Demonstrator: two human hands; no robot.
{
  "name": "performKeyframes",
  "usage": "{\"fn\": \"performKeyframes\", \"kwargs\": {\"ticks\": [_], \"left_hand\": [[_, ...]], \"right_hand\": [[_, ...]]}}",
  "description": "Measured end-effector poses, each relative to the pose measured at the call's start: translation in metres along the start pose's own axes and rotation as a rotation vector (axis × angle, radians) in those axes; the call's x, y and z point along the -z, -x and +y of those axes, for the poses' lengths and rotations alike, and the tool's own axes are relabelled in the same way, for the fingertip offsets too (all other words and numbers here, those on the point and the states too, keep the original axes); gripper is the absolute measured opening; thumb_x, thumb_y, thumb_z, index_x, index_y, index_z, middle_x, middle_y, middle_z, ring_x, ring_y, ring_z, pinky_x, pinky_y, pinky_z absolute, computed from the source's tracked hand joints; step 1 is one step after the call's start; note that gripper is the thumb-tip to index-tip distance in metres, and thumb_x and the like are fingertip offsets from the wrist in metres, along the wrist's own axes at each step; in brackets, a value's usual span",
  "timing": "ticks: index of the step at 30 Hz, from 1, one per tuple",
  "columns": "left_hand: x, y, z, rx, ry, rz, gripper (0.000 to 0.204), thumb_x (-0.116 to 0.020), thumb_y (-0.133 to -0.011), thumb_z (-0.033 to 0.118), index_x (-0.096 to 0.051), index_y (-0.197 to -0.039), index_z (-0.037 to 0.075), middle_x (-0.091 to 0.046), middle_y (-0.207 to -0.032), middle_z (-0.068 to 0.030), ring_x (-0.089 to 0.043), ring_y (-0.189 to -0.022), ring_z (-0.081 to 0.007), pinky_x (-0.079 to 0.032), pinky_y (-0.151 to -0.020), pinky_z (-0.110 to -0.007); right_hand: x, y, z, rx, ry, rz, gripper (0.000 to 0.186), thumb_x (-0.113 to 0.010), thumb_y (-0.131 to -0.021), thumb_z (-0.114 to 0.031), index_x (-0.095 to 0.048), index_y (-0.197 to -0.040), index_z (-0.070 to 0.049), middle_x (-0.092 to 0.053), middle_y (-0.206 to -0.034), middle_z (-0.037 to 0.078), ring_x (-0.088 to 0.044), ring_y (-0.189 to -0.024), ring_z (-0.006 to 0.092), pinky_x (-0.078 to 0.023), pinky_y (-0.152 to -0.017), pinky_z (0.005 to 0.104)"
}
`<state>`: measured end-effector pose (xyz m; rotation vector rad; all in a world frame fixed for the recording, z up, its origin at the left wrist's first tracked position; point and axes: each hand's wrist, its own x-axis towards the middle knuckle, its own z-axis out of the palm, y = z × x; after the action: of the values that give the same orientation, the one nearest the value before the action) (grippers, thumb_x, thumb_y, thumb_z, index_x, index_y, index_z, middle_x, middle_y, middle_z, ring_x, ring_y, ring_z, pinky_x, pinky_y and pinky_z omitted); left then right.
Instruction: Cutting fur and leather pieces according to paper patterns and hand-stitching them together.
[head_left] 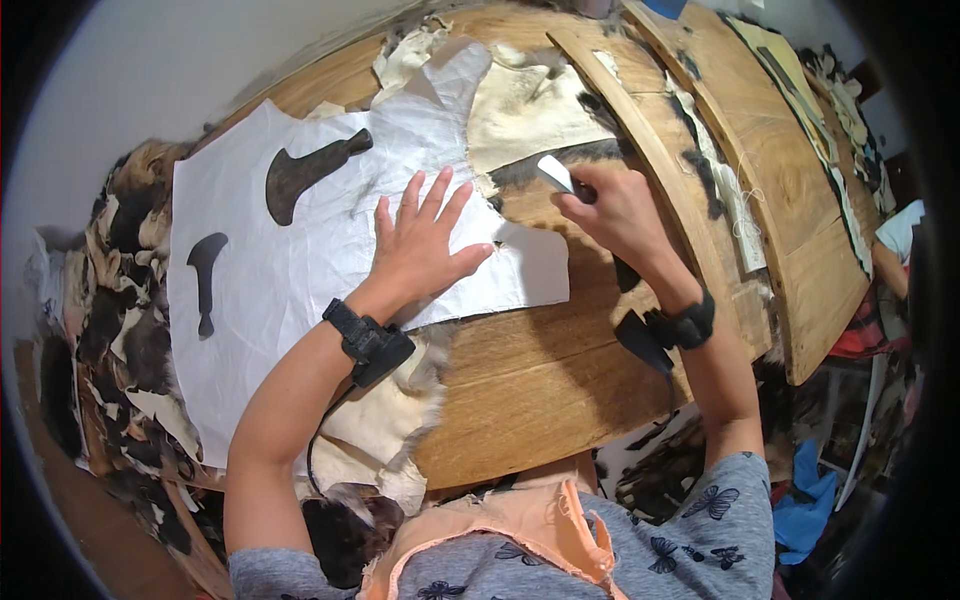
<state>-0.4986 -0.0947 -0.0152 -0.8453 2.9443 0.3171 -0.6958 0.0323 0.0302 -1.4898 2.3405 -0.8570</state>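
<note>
My left hand (425, 235) lies flat with spread fingers on a large white pattern sheet (250, 370). The sheet covers part of a pale hide (525, 110) whose furry edge shows. In my closed right hand (620, 215) is a small tool with a flat, pale, blade-like end (555, 173); its grip is mostly hidden by my fingers. It is held right of the sheet's cut-in edge. Two dark tools with curved, fan-shaped heads rest on the sheet: a larger one (300, 180) and a smaller one (207, 275).
Under the sheet is a wooden table (530, 400). Long wooden boards (650, 150) lie across its right side, with a whitish roll tied with string (740, 220) between them. Dark-and-white fur pieces (130, 300) pile up at left. At far right, another person's arm (890, 268) shows.
</note>
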Motion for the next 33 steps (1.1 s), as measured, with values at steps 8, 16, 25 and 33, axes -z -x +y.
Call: {"fn": "performKeyframes", "kwargs": {"ticks": [8,16,25,33], "left_hand": [[-0.005,0.001,0.002,0.009,0.014,0.007,0.076,-0.047,-0.081,0.056,-0.029,-0.141,0.013,-0.018,-0.149,-0.0091,-0.010,-0.138,-0.0297,-0.009,-0.105,-0.059],[0.002,0.004,-0.005,0.014,0.193,0.000,0.062,-0.040,-0.089,0.050,-0.034,-0.139,0.013,-0.020,-0.149,-0.0082,-0.009,-0.138,-0.0278,-0.005,-0.105,-0.058],[0.058,0.031,0.003,-0.392,0.732,0.390,0.068,-0.075,-0.069,0.013,-0.043,-0.128,0.001,-0.058,-0.103,-0.0186,-0.061,-0.091,-0.0299,-0.051,-0.074,-0.034],[0.057,0.051,0.016,-0.370,1.150,-0.032,0.022,-0.064,-0.079,0.015,-0.055,-0.097,0.005,-0.056,-0.090,-0.0066,-0.055,-0.083,-0.0155,-0.046,-0.072,-0.031]], "right_hand": [[-0.050,-0.072,-0.019,0.067,0.014,0.011,0.023,-0.064,-0.071,-0.023,-0.065,-0.080,-0.002,-0.061,-0.066,0.021,-0.061,-0.066,0.0344,-0.049,-0.063,0.0399],[-0.032,-0.077,-0.046,0.187,-0.163,0.048,0.030,-0.068,-0.074,-0.030,-0.065,-0.078,0.000,-0.058,-0.058,0.013,-0.056,-0.053,0.0214,-0.044,-0.052,0.0335],[0.001,-0.002,-0.099,0.854,0.030,0.123,0.026,-0.071,-0.070,-0.027,-0.056,-0.081,-0.009,-0.047,-0.077,0.004,-0.051,-0.062,0.0157,-0.045,-0.049,0.0282],[0.005,0.029,-0.106,0.807,-0.332,-0.096,0.029,-0.074,-0.069,-0.020,-0.057,-0.089,-0.007,-0.051,-0.080,0.006,-0.058,-0.066,0.0196,-0.048,-0.052,0.0309]]}}
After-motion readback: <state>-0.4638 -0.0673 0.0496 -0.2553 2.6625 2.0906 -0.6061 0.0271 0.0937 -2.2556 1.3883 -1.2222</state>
